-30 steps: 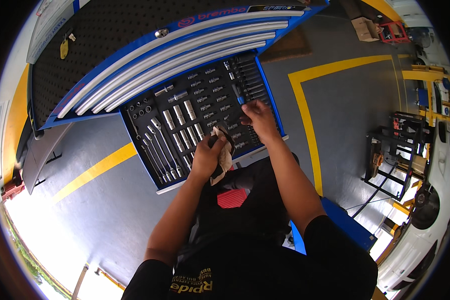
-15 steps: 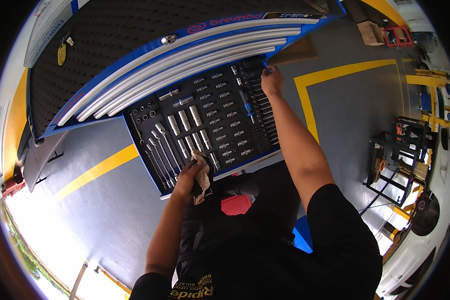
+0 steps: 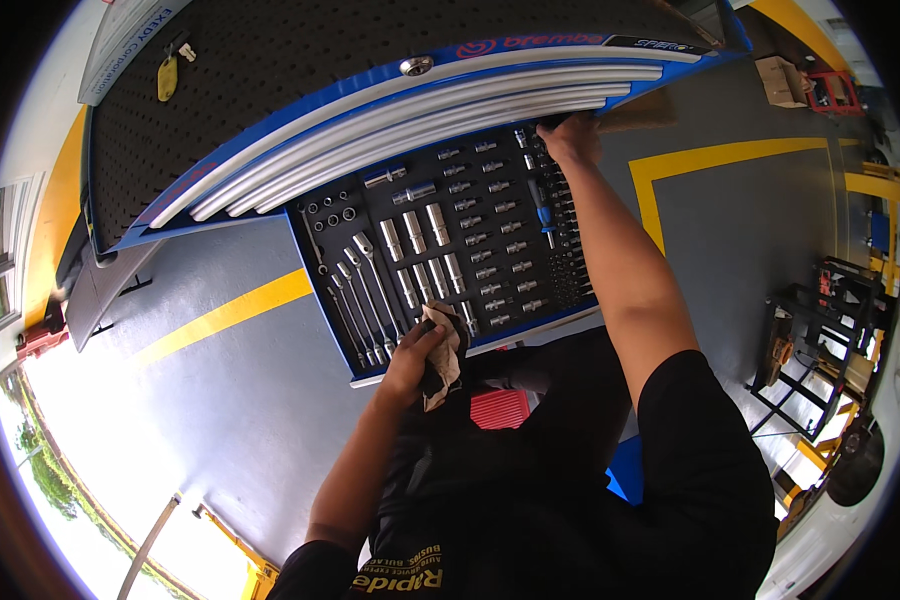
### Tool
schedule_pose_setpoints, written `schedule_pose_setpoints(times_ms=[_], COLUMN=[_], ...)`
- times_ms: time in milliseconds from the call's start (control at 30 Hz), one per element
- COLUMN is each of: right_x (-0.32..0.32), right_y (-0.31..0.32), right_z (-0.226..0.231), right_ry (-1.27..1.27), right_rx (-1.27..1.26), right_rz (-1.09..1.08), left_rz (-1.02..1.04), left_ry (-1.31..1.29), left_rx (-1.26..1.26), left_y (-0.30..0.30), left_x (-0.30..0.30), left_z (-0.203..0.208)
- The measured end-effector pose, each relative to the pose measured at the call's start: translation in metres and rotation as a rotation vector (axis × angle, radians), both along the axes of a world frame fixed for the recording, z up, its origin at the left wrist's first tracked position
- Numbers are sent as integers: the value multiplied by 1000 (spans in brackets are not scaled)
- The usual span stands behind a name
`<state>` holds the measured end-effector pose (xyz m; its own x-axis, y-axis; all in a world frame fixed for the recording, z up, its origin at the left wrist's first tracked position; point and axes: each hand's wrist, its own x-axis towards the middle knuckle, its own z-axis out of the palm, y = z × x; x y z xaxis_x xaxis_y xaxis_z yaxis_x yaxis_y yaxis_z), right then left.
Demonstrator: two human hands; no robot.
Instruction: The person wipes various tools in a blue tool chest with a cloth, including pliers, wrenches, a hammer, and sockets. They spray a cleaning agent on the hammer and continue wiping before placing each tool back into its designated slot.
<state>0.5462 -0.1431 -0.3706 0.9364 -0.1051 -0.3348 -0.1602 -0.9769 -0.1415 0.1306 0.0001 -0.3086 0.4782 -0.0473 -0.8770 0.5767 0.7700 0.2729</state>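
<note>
An open drawer (image 3: 427, 213) with a black foam tray holds rows of chrome sockets, several wrenches and a blue-and-black screwdriver (image 3: 542, 212). My left hand (image 3: 410, 362) grips a crumpled beige rag (image 3: 444, 362) with dark patches, over the drawer's near edge by the wrench ends (image 3: 380, 352). At the far right corner of the drawer is my right hand (image 3: 574, 140), beside the small sockets (image 3: 524, 138) and the row of thin bits. Its fingers point down into shadow, so what they touch is hidden.
Closed drawers with silver pulls (image 3: 420, 120) rise just beyond, under a black dimpled cabinet top (image 3: 300, 60) with a lock. A yellow-tagged key (image 3: 167, 78) lies on top. A red ribbed object (image 3: 500, 408) shows below the drawer. Yellow lines (image 3: 225, 317) mark the grey floor.
My view has shifted, so the drawer appears farther right. Against the drawer, my right hand has moved a little left and away, over its far corner. My left hand still holds the rag.
</note>
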Motion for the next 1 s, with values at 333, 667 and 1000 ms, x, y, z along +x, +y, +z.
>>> schedule_pose_setpoints(times_ms=[333, 667, 1000], right_x=[-51, -262, -311], right_y=[-65, -43, -41], right_z=[32, 141, 115], right_ry=[228, -230, -5], right_rx=[1168, 664, 762], right_rz=[46, 650, 662], left_rz=[423, -474, 78], left_ry=[-248, -388, -19], left_rx=[-231, 621, -142], left_y=[-1, -44, -50], left_x=[28, 99, 45], left_z=[-2, 39, -1])
